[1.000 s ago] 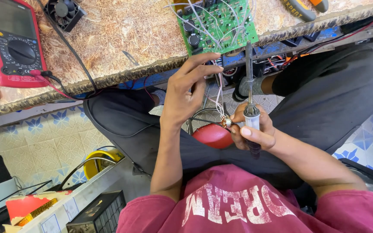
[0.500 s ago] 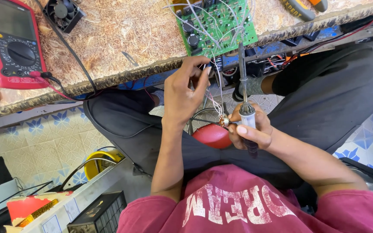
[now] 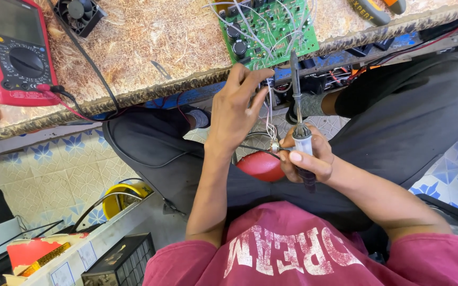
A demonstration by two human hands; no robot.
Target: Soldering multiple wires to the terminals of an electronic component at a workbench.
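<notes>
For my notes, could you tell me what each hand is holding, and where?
Right hand: soldering iron, by its handle. Left hand: thin white wires, pinched near the green circuit board.

Green circuit board (image 3: 271, 32), red multimeter (image 3: 14, 53), blue-patterned floor tiles (image 3: 54, 169).

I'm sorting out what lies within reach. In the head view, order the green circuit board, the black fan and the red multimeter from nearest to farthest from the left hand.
From the left hand:
1. Green circuit board, just above the fingertips at the bench edge.
2. Black fan, upper left on the bench.
3. Red multimeter, far left.
</notes>
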